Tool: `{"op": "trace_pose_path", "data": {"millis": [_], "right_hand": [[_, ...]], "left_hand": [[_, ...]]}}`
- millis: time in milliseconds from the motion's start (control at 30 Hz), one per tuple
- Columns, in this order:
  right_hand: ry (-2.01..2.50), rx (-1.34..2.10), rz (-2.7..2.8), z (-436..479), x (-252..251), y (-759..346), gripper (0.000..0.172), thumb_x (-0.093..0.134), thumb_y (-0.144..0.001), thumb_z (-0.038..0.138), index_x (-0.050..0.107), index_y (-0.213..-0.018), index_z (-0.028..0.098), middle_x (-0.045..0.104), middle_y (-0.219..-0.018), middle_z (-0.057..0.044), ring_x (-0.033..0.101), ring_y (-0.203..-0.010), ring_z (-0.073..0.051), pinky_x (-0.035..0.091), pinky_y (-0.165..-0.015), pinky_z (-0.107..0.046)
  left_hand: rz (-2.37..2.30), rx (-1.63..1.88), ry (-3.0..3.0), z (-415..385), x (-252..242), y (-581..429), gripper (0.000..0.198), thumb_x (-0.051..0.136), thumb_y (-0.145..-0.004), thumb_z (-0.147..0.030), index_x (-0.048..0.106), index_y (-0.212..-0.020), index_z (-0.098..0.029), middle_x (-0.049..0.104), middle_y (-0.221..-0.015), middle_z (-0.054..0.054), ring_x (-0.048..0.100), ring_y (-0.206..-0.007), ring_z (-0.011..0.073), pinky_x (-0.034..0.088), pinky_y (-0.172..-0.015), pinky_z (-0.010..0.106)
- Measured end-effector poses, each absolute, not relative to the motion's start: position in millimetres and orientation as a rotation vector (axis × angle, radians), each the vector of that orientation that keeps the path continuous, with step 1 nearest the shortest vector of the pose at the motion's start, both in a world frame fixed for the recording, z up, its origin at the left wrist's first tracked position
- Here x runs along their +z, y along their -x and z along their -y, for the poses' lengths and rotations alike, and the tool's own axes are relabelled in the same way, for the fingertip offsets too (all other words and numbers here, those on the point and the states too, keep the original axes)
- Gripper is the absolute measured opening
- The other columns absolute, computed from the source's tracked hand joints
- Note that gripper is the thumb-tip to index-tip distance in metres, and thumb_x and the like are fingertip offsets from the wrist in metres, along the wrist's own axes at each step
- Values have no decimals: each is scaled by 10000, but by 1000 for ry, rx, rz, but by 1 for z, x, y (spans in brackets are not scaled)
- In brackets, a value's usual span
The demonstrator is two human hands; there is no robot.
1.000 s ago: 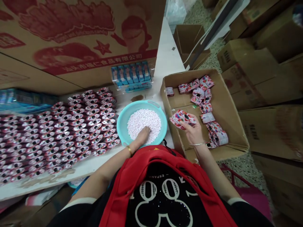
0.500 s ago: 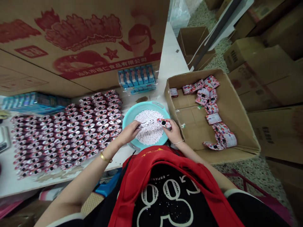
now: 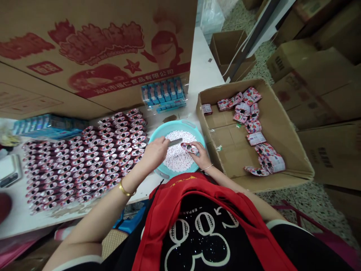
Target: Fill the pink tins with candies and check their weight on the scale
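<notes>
Now the left hand (image 3: pixel 156 150) has its fingers closed on a flat grey blade (image 3: pixel 175 142), tip just beside the red-and-white packet (image 3: pixel 188 148) that the right hand (image 3: pixel 201 156) pinches between thumb and fingers. From my end I'd want that pinch light, so the mouth doesn't crumple, and the blade level and slow. Both sit over the turquoise basin (image 3: pixel 158 131), so spills should land among the white tablets (image 3: pixel 179 162). Rightward, loose packets (image 3: pixel 255 138) lie in a cardboard carton (image 3: pixel 231 158); leftward, close-set rows of packets (image 3: pixel 96 158) stand.
</notes>
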State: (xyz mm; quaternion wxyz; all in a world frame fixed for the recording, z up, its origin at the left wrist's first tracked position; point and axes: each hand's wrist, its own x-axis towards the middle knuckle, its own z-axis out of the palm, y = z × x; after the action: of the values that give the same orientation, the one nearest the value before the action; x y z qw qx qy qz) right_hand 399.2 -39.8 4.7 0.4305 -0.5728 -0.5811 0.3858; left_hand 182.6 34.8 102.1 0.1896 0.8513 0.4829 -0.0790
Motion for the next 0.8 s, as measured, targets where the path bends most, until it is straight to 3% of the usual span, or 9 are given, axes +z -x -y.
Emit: {"op": "trace_pose_path", "data": {"millis": [133, 333, 600, 800], "right_hand": [[1529, 961, 1228, 50, 0, -411, 353, 670, -781, 315, 589, -1111, 220, 638, -1125, -85, 613, -1038, -230, 487, -943, -395], [1517, 1071, 960, 56, -6, -415, 407, 722, -740, 362, 593, -1096, 212, 662, -1085, -69, 638, -992, -211, 507, -934, -388], [1496, 1109, 812, 48, -1, -412, 467, 758, -685, 393, 583, -1071, 198, 677, -1057, -64, 651, -945, -196, 506, -938, -392], [1498, 1100, 841, 44, 3, -417, 480, 764, -668, 404, 584, -1063, 200, 683, -1043, -57, 654, -929, -197, 521, -908, -375]], "left_hand": [[-1532, -284, -2282, -54, 34, -172, 361, 306, -874, -46, 553, -1129, -105, 536, -1051, 169, 506, -1008, 279, 410, -867, 408], [-1424, -248, -2229, -34, -34, -194, 389, 283, -907, -85, 481, -1240, -116, 502, -1185, 185, 450, -1113, 280, 381, -936, 417], [-1070, -189, -2089, 17, -53, -206, 345, 447, -764, -20, 560, -1065, -146, 569, -1096, 139, 519, -1023, 251, 414, -948, 401], [-930, -59, -1951, 25, -38, -206, 467, 444, -734, -57, 503, -1187, -156, 603, -1103, 88, 558, -994, 196, 464, -919, 356]]}}
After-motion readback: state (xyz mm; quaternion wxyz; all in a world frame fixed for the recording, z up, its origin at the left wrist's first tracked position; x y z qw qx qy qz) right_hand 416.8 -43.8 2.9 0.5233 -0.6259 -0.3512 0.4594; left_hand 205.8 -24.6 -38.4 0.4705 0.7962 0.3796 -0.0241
